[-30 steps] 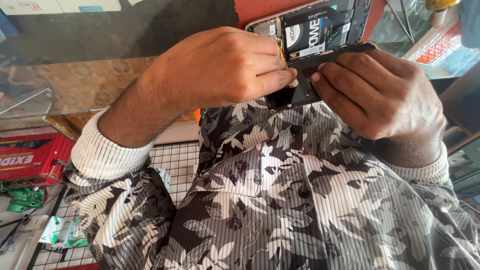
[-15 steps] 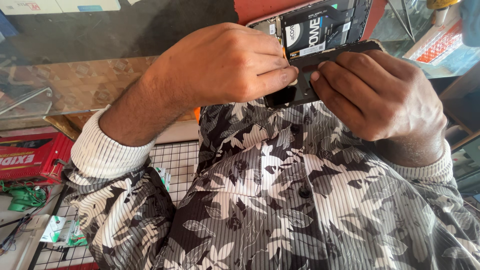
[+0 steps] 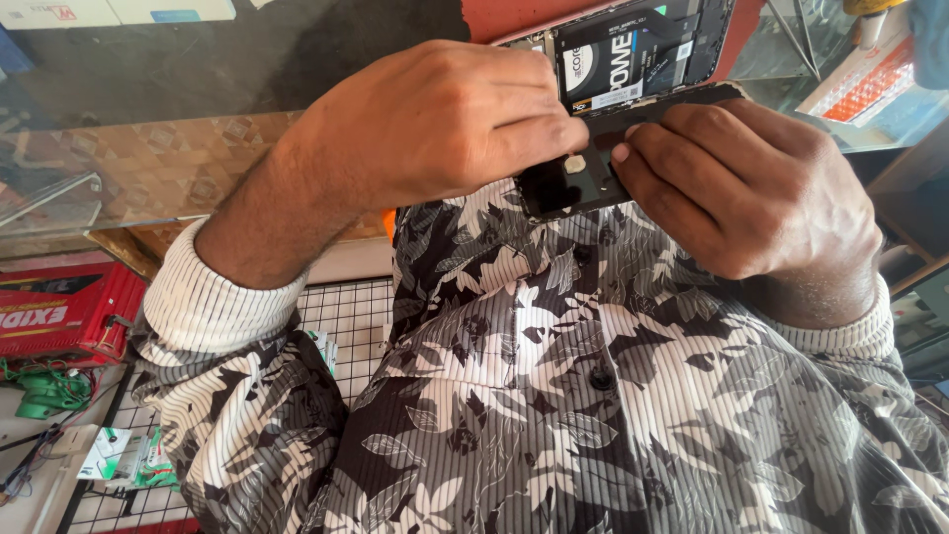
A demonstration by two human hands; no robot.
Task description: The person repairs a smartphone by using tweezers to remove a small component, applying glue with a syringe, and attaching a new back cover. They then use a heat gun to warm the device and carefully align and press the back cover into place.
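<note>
An opened phone (image 3: 643,44) with its black battery showing is held up close in front of my patterned shirt (image 3: 593,396). A black panel (image 3: 573,183) hangs from the phone's lower edge, partly lifted away from the body. My left hand (image 3: 435,129) comes in from the left and pinches the seam between the phone body and the panel with its fingertips. My right hand (image 3: 761,188) grips the panel from the right, fingers curled over its top edge. The top of the phone is cut off by the frame edge.
A glass counter top (image 3: 148,158) lies behind the hands. A red box (image 3: 59,311) sits at the left, with green wires (image 3: 44,391) below it. A wire grid shelf (image 3: 346,316) holds small packets (image 3: 119,455). An orange-and-white package (image 3: 860,89) lies at the upper right.
Both hands and the phone have drifted slightly upward in the view. The grip of each hand looks the same.
</note>
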